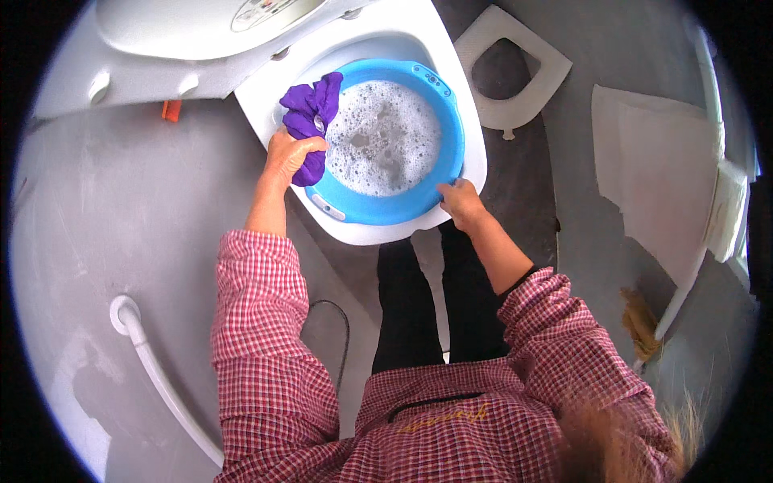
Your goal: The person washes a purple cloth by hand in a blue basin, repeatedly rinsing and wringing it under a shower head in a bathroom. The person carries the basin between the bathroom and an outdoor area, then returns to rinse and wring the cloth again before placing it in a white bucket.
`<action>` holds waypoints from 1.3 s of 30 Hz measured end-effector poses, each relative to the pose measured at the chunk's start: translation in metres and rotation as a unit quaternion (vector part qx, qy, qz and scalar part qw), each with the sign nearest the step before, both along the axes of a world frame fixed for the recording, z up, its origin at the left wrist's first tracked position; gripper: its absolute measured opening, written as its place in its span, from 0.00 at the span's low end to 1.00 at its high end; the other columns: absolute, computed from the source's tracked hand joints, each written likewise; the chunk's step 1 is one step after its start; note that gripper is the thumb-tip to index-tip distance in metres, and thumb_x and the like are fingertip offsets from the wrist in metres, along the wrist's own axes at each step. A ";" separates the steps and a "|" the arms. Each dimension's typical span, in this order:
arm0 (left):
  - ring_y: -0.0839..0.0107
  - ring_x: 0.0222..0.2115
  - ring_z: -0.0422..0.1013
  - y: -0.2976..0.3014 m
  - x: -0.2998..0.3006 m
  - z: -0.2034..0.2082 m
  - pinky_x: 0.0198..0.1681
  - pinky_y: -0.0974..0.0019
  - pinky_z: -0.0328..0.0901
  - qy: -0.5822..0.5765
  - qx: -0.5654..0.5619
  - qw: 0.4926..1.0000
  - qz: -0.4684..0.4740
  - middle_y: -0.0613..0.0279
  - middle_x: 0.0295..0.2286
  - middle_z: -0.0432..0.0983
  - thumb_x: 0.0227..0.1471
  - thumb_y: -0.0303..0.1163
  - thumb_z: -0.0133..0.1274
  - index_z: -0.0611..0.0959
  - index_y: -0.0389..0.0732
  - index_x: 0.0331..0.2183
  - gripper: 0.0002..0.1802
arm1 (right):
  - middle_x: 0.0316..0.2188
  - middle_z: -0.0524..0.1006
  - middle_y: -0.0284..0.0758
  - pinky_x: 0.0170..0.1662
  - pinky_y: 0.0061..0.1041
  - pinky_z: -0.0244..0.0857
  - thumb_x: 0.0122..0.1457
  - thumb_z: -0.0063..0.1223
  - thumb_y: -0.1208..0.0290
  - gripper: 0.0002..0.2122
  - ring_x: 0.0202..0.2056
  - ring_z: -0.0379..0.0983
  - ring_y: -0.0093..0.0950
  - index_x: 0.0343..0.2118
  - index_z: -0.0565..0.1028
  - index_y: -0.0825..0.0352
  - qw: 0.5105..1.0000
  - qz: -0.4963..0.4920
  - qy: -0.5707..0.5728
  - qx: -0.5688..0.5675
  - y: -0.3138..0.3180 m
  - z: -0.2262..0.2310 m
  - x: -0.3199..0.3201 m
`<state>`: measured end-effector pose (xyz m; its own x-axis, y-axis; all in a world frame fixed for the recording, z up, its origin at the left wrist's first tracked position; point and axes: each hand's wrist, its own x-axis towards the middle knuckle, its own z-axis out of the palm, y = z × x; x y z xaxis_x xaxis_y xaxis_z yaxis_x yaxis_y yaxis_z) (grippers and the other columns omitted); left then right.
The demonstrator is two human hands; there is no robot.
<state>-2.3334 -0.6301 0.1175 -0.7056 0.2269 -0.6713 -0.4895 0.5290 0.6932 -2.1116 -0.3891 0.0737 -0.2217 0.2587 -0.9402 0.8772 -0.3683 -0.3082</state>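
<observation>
A round blue basin [380,211] full of foamy, greyish water [385,138] rests in the bowl of a white bathroom fixture [362,233]. My left hand [291,155] is closed on a bunched purple cloth [310,109] at the basin's left side. The cloth overlaps the rim there, and whether that hand also grips the rim is hidden. On the near right, my right hand [463,203] has its fingers closed at the basin's rim. Both checked sleeves are pushed up to the elbows.
Behind on the left stands a white lid-like panel [169,36]. A flat white ring-shaped piece [555,68] lies at the far right. A white grab rail [157,370] runs at the left, white sheets [656,161] hang at the right, and a dark hose [346,330] curves below.
</observation>
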 end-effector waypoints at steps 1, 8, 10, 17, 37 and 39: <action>0.74 0.25 0.71 -0.002 -0.007 -0.010 0.31 0.69 0.66 0.009 0.005 1.000 -0.028 0.67 0.24 0.75 0.32 0.30 0.63 0.81 0.38 0.28 0.14 | 0.35 0.73 0.44 0.39 0.33 0.65 0.52 0.51 0.70 0.17 0.39 0.71 0.33 0.41 0.68 0.78 0.999 -0.015 0.032 0.022 -0.007 -0.007 0.005; 0.72 0.26 0.71 0.003 -0.012 -0.050 0.31 0.68 0.65 -0.038 -0.027 0.999 -0.027 0.63 0.25 0.76 0.28 0.29 0.65 0.82 0.35 0.27 0.16 | 0.37 0.74 0.42 0.33 0.33 0.68 0.49 0.58 0.71 0.20 0.35 0.73 0.35 0.45 0.68 0.71 0.992 -0.118 0.022 0.031 -0.015 -0.016 0.013; 0.71 0.24 0.71 0.011 0.000 -0.050 0.30 0.68 0.65 -0.017 0.036 0.999 0.030 0.64 0.24 0.75 0.31 0.26 0.63 0.81 0.33 0.29 0.16 | 0.39 0.74 0.42 0.32 0.33 0.68 0.47 0.62 0.70 0.23 0.35 0.73 0.35 0.46 0.68 0.70 0.994 -0.104 0.031 0.032 -0.005 -0.008 0.017; 0.73 0.28 0.70 0.017 0.026 0.024 0.34 0.69 0.65 0.038 0.108 0.990 0.081 0.65 0.29 0.73 0.35 0.19 0.61 0.78 0.35 0.35 0.19 | 0.45 0.74 0.38 0.47 0.35 0.69 0.49 0.63 0.70 0.26 0.45 0.72 0.33 0.52 0.66 0.67 0.958 -0.194 0.115 -0.178 0.002 0.061 0.053; 0.62 0.31 0.72 0.161 0.132 0.245 0.34 0.63 0.68 -0.305 0.381 0.757 -0.435 0.51 0.38 0.72 0.33 0.40 0.54 0.66 0.28 0.51 0.42 | 0.22 0.72 0.32 0.22 0.27 0.60 0.42 0.58 0.76 0.10 0.22 0.68 0.25 0.30 0.74 0.71 0.820 -0.536 0.188 0.068 -0.153 0.274 0.275; 0.57 0.43 0.68 0.180 0.127 0.235 0.47 0.57 0.63 -0.392 0.413 0.704 -0.426 0.47 0.47 0.67 0.33 0.38 0.54 0.63 0.29 0.54 0.44 | 0.23 0.73 0.33 0.25 0.28 0.62 0.42 0.58 0.77 0.11 0.24 0.69 0.25 0.32 0.75 0.71 0.764 -0.600 0.170 0.166 -0.186 0.275 0.254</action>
